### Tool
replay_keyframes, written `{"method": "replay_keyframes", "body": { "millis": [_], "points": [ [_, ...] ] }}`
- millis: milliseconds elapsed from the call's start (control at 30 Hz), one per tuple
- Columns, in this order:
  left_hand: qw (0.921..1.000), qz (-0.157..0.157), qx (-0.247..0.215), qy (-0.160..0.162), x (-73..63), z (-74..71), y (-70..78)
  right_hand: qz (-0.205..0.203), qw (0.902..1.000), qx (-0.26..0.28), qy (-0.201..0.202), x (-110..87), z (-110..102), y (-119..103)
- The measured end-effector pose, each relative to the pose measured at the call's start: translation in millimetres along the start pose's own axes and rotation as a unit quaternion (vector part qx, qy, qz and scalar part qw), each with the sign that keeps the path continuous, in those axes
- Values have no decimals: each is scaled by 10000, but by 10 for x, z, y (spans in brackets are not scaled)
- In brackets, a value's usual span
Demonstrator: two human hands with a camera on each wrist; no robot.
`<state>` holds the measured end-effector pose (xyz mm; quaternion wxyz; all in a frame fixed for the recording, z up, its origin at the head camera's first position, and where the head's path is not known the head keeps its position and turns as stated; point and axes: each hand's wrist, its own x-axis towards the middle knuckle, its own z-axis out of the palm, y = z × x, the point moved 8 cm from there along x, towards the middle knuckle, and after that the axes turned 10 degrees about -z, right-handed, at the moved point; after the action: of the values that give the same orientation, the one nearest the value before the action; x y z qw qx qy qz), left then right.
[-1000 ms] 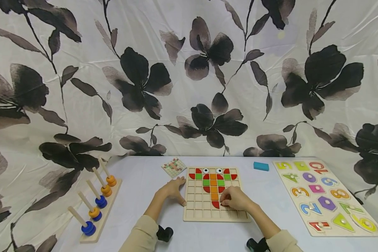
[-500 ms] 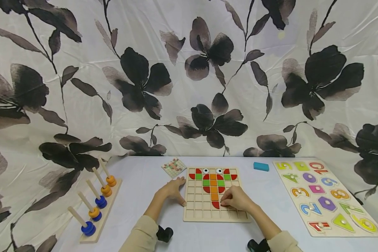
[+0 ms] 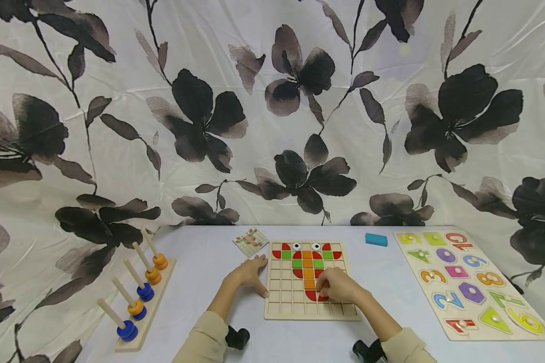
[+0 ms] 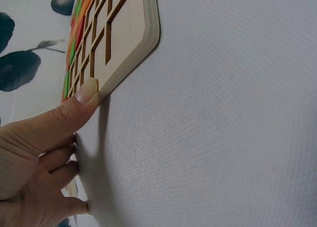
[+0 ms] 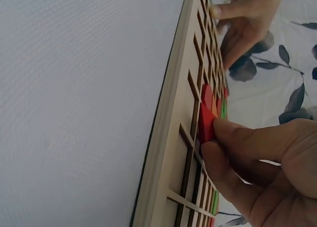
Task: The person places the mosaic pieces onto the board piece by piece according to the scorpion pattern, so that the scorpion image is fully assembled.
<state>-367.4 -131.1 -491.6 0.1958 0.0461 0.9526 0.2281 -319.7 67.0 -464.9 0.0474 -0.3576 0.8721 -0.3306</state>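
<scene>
My right hand (image 3: pixel 340 286) pinches a red quarter-round piece (image 5: pixel 206 123) between thumb and forefinger at a cell of the wooden grid board (image 3: pixel 281 306). In the right wrist view it sits tilted against the grid, beside another red piece (image 5: pixel 206 94); whether it lies fully in its cell cannot be told. Red, green and orange pieces plus two eye pieces (image 3: pixel 316 246) fill part of the upper and middle cells. My left hand (image 3: pixel 250 275) rests at the board's left edge, its thumb (image 4: pixel 86 91) touching the rim and its fingers spread.
A small pattern card (image 3: pixel 251 241) lies behind the left hand. A blue block (image 3: pixel 376 239) sits behind the board to the right. At far right lies a number puzzle board (image 3: pixel 470 311); at far left stands a peg stacker (image 3: pixel 150 312) with blue and orange rings.
My right hand has shifted slightly left, and the red piece at its fingertips now shows beside the lowest red piece. The left hand has stayed put.
</scene>
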Motion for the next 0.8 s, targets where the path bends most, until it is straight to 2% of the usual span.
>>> {"method": "replay_keyframes", "body": {
  "millis": [167,300,500,633,800],
  "points": [
    [10000,87,7,25,3,8,5,251,9996,140,68,-28,-1,43],
    [9999,142,11,78,5,4,0,201,9995,102,207,-52,-3,60],
    [9995,290,-5,106,8,0,-3,216,9978,319,538,-83,21,127],
    [9994,309,51,109,10,-1,-2,246,9966,208,763,-84,13,156],
    [9997,239,3,76,-2,-11,1,225,9968,365,671,-92,25,133]
  ]
}}
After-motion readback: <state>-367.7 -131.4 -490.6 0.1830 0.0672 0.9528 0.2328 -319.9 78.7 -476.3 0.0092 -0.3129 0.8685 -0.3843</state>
